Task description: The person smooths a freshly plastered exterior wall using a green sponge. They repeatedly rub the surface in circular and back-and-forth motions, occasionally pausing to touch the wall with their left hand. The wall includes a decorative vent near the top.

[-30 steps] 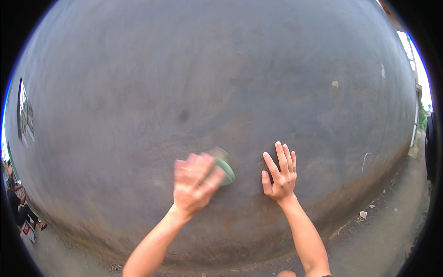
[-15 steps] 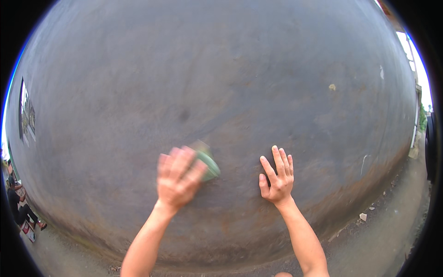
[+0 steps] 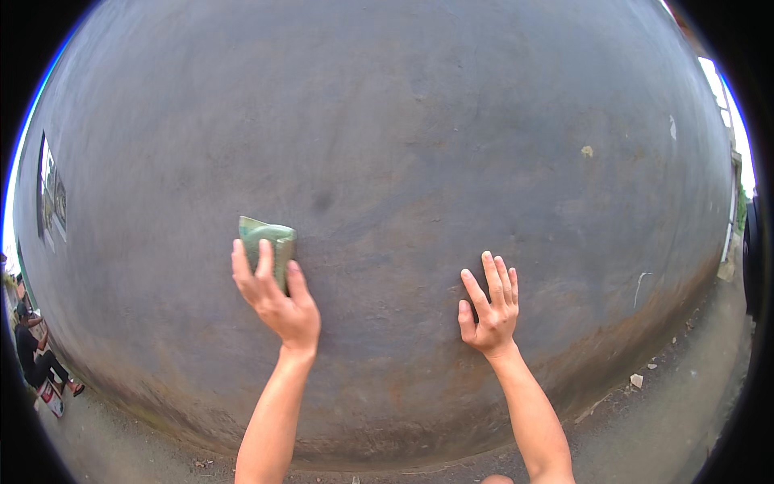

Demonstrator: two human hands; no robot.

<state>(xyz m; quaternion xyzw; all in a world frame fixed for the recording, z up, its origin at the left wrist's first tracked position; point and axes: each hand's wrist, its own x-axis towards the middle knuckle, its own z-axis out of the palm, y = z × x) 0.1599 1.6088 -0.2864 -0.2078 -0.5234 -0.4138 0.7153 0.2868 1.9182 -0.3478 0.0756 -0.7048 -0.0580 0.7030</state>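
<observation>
A dark grey plastered wall (image 3: 387, 161) fills most of the view, browner toward its foot. My left hand (image 3: 282, 305) holds a folded green cloth (image 3: 274, 239) against it, fingers spread over the cloth and thumb along its right side. The cloth's upper part shows above my fingers; the rest is hidden under the hand. To the right, my right hand (image 3: 493, 316) lies with stretched fingers on the wall and holds nothing.
At the far left a person in dark clothes (image 3: 40, 355) sits near a window (image 3: 52, 189) in the wall. A ground strip (image 3: 677, 395) with a pale stone chip (image 3: 636, 380) runs along the wall's foot at right. A light patch (image 3: 587, 151) marks the wall.
My left hand has moved left with the green cloth, which now shows above the fingers instead of at their right. My right hand stays at nearly the same spot on the wall.
</observation>
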